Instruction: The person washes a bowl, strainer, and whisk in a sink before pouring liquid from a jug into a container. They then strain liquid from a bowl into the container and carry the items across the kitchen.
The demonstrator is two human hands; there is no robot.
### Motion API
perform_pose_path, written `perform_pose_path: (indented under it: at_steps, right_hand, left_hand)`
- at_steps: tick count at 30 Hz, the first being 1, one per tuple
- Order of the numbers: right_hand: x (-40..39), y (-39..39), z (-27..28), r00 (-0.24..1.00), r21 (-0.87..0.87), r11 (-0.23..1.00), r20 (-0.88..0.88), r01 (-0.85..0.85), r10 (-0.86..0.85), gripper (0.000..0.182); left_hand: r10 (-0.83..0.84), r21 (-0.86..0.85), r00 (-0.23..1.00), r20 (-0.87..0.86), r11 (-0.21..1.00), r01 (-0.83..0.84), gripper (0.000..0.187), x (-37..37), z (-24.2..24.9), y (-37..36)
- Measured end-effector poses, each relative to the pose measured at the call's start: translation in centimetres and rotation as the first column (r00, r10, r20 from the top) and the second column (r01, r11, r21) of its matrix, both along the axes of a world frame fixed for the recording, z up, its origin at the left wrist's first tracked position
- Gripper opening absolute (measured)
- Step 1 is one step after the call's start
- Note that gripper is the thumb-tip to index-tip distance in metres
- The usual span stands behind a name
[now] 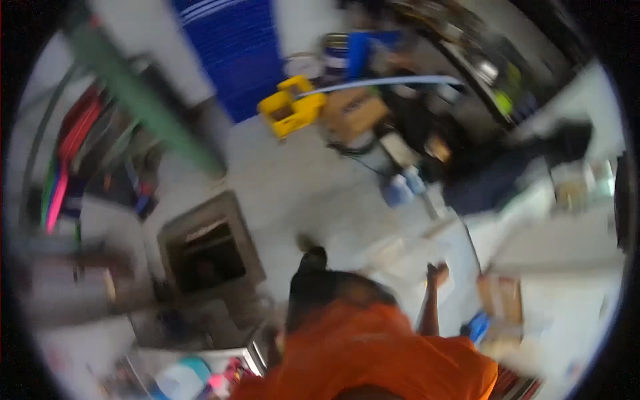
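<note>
My right arm reaches out from the orange sleeve, with my right hand (437, 274) over the pale floor. Motion blur smears its fingers, and nothing I can name shows in it. A cardboard box (501, 298) is the nearest object on that side, apart from the hand. On the other side, a small blurred patch beside the orange shirt (360, 343) may be part of my left hand (279, 341); its fingers are hidden. The metal edge of a counter (255, 359) lies close to that patch. One dark shoe (313, 259) shows ahead of my body.
Ahead stand a yellow mop bucket (291, 110) with a long pale handle (393, 81), and a brown carton (353, 115). A square-framed dark opening (207, 257) lies at left, near a slanting green post (143, 100). Blue-and-white bottles (400, 190) stand to the right.
</note>
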State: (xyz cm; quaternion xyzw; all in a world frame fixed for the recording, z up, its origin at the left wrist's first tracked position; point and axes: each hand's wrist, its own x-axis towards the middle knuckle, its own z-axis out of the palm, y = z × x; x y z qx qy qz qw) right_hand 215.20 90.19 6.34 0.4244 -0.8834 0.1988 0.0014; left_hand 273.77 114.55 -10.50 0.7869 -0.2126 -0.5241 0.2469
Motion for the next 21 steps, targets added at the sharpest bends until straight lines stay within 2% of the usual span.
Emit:
perform_pose_path:
  at_steps: [1,2,3,4,5,6,7,9,10,11,12,13,14,15,16,18,19,21]
  right_hand:
    - [3.7,-5.1,2.7,0.999,0.173,0.984,-0.004,0.042,-0.042,0.036]
    - [5.5,-7.9,4.0,0.985,0.235,0.960,0.053,0.150,-0.167,0.038]
    - [6.5,-10.6,4.6,0.982,0.361,0.914,-0.028,0.185,-0.187,0.034]
    - [8.3,-13.5,5.0,0.989,0.374,0.915,-0.040,0.149,-0.145,0.034]
    - [10.4,-15.8,5.5,0.989,0.294,0.945,-0.050,0.145,-0.136,0.033]
    - [11.7,-17.3,5.4,0.989,0.207,0.967,-0.055,0.148,-0.140,0.031]
    - [12.6,-19.4,5.3,0.987,0.238,0.962,0.056,0.136,-0.153,0.031]
    - [14.2,-23.8,3.9,0.998,0.213,0.975,-0.001,0.061,-0.062,0.033]
    - [15.2,-26.1,3.0,0.998,0.182,0.983,-0.065,-0.002,0.014,0.034]
    - [16.8,-28.5,2.8,0.998,0.097,0.995,0.066,-0.019,0.013,0.039]
    - [18.2,-31.6,2.5,0.997,0.106,0.994,0.067,-0.035,0.028,0.039]
    - [20.0,-34.7,2.6,0.993,0.179,0.977,0.011,-0.118,0.118,0.040]
    - [21.6,-38.1,2.3,0.976,0.250,0.947,-0.034,-0.201,0.216,0.041]
    - [23.0,-41.5,2.1,0.966,0.199,0.945,0.054,-0.258,0.253,0.039]
    - [26.5,-43.9,3.1,0.954,0.097,0.949,-0.012,-0.299,0.301,0.042]
    - [30.4,-50.2,3.7,0.841,0.169,0.831,-0.022,-0.530,0.541,0.043]
    - [32.2,-53.4,3.3,0.830,0.169,0.819,-0.017,-0.548,0.558,0.043]
    - [35.8,-59.0,-0.2,0.752,0.107,0.748,0.003,-0.655,0.659,0.045]
  left_hand:
    - [0.035,-0.007,0.999,-0.001,0.999,-0.035,0.056,1.1,-1.3,-2.2]
    - [0.064,-0.037,0.998,-0.004,0.997,-0.064,0.058,3.0,-2.4,-4.4]
    - [0.067,-0.084,0.998,-0.007,0.994,-0.067,0.060,5.1,-3.8,-7.6]
    - [0.047,-0.132,0.999,0.000,0.990,-0.047,0.062,7.3,-4.9,-10.7]
    - [-0.185,-0.132,0.953,0.241,0.966,0.222,0.056,9.4,-3.3,-14.8]
    - [-0.402,-0.068,0.792,0.460,0.873,0.483,0.050,10.7,-1.2,-19.3]
    - [-0.149,-0.330,0.951,0.270,0.914,0.237,0.045,12.0,-1.2,-22.0]
    - [0.107,-0.521,0.994,0.026,0.850,-0.078,0.041,15.0,0.2,-27.2]
    - [0.049,-0.407,0.996,0.078,0.913,-0.013,0.041,16.4,3.3,-29.7]
    - [-0.015,-0.279,0.993,0.115,0.959,0.047,0.040,17.5,5.3,-31.3]
    - [0.000,-0.271,0.993,0.117,0.962,0.032,0.040,18.1,5.5,-32.6]
    - [0.209,-0.327,0.978,-0.023,0.923,-0.204,0.038,18.8,5.6,-32.9]
    - [0.319,-0.338,0.943,-0.091,0.881,-0.331,0.037,19.0,5.4,-32.8]
    - [0.424,-0.346,0.892,-0.158,0.822,-0.452,0.035,19.3,5.3,-32.6]
    - [0.221,-0.365,0.937,0.272,0.924,-0.113,0.032,19.8,4.7,-31.2]
    - [0.133,-0.279,0.802,0.582,0.959,0.043,0.028,18.8,2.8,-28.0]
    - [0.294,-0.325,0.808,0.510,0.936,-0.135,0.025,17.4,1.0,-26.2]
    - [0.409,-0.131,0.863,0.295,0.912,-0.388,0.026,15.1,4.1,-25.9]
